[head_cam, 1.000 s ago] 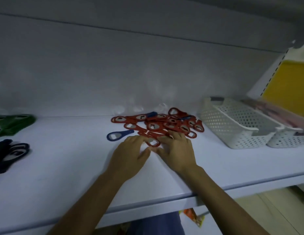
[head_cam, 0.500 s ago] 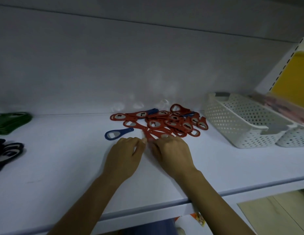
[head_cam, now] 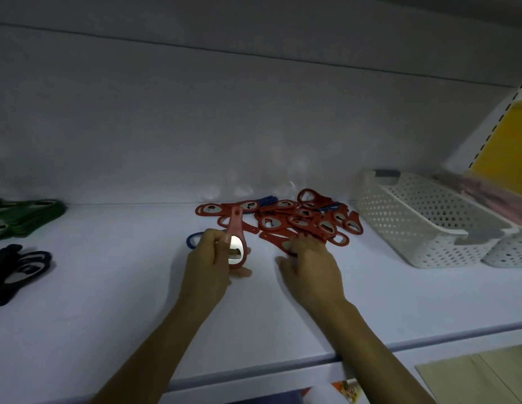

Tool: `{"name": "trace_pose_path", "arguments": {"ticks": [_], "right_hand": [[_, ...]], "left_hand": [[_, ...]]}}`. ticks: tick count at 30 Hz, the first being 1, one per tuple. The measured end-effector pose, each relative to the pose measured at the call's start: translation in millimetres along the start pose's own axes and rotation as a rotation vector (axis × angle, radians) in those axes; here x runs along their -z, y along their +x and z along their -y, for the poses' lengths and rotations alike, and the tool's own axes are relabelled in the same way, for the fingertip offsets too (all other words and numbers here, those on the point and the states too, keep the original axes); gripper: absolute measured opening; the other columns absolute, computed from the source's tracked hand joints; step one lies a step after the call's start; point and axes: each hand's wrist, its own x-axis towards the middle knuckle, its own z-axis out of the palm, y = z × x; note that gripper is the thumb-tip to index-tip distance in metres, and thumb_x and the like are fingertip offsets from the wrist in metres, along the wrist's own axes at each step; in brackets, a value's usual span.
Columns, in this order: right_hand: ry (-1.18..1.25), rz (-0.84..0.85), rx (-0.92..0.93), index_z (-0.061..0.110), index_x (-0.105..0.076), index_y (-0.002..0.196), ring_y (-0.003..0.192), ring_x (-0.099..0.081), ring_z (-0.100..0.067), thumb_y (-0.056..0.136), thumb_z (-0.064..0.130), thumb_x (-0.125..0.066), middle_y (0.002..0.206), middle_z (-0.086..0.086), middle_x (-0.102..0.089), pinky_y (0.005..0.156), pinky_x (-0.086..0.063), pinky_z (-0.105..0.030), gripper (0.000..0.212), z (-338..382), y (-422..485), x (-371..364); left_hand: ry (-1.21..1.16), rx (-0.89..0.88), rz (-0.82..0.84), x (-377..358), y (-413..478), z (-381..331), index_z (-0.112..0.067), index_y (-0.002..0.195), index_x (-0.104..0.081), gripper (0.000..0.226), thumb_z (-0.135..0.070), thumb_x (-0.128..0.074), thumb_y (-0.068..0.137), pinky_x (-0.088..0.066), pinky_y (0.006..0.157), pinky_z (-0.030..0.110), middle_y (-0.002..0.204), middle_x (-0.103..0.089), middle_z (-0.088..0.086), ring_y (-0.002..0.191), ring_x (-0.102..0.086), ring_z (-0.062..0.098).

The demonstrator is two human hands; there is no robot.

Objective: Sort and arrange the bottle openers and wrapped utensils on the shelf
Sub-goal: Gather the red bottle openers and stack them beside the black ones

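Sorting time at the pile (head_cam: 300, 221)
Left hand (head_cam: 208, 265) pinches one opener (head_cam: 238, 243); right hand (head_cam: 310, 265) paws the pile's near edge, grip unclear. Lift singly.

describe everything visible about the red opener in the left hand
The red bottle opener looks like flat plastic: a narrow handle widens to an oval head, where a shiny metal insert with a cut-out catches the light. It is held above the shelf, tilted, with the handle pointing up and away toward the back wall. The left hand pinches its head end, thumb underneath. It sits just in front of the red opener pile.
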Motion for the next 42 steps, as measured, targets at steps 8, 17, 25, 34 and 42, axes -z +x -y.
{"name": "trace_pose_path", "arguments": {"ticks": [8, 17, 25, 34, 42], "right_hand": [[-0.145, 0.014, -0.013, 0.019, -0.063, 0.106, 0.071, -0.064, -0.014, 0.098, 0.019, -0.046, 0.088, 0.001, -0.070, 0.068, -0.052, -0.023, 0.019, 8.6, -2.8, 4.0], [0.262, 0.114, 0.471, 0.015, -0.073, 0.098, 0.084, -0.068, -0.014, 0.091, 0.027, -0.050, 0.098, 0.001, -0.074, 0.076, -0.056, -0.029, 0.027, 25.7, -9.9, 7.0], [-0.060, 0.013, -0.181, 0.015, -0.063, 0.114, 0.097, -0.061, -0.025, 0.088, 0.025, -0.057, 0.105, -0.004, -0.068, 0.085, -0.051, -0.040, 0.028, -18.6, 48.1, 9.9], [-0.369, -0.006, 0.044, 0.013, -0.064, 0.110, 0.097, -0.059, -0.027, 0.093, 0.019, -0.049, 0.103, -0.006, -0.068, 0.090, -0.039, -0.036, 0.023, -20.7, 39.3, -4.4], [0.171, -0.232, 0.042, 0.010, -0.064, 0.096, 0.072, -0.063, -0.017, 0.090, 0.011, -0.056, 0.088, -0.005, -0.070, 0.066, -0.053, -0.029, 0.010, -8.8, 29.8, 2.3]], "left_hand": [[-0.144, 0.064, 0.104, -11.1, 4.3, -9.1, -0.015, 0.102, -0.046, 0.009, -0.013, -0.051, 0.095, -0.048, 0.043, 0.018, 0.099, -0.071, 0.001, 0.061, -0.070, 0.018], [-0.022, -0.030, 0.073, -19.5, 5.4, 2.0, -0.022, 0.097, -0.056, 0.013, -0.031, -0.046, 0.096, -0.050, 0.066, 0.019, 0.086, -0.065, -0.006, 0.082, -0.065, 0.010], [-0.203, 0.065, 0.060, -12.6, 4.8, -0.2, -0.021, 0.097, -0.059, 0.013, -0.014, -0.062, 0.088, -0.047, 0.042, 0.018, 0.088, -0.069, 0.002, 0.063, -0.071, 0.017], [-0.197, 0.036, 0.062, -11.7, 4.6, -1.4, -0.014, 0.114, -0.056, 0.029, -0.011, -0.064, 0.086, -0.041, 0.041, 0.012, 0.076, -0.074, -0.009, 0.054, -0.065, 0.005], [-0.221, 0.074, 0.063, -8.9, 5.8, 1.5, -0.011, 0.115, -0.055, 0.028, -0.010, -0.062, 0.088, -0.041, 0.039, 0.016, 0.080, -0.072, -0.004, 0.058, -0.069, 0.013]]}}
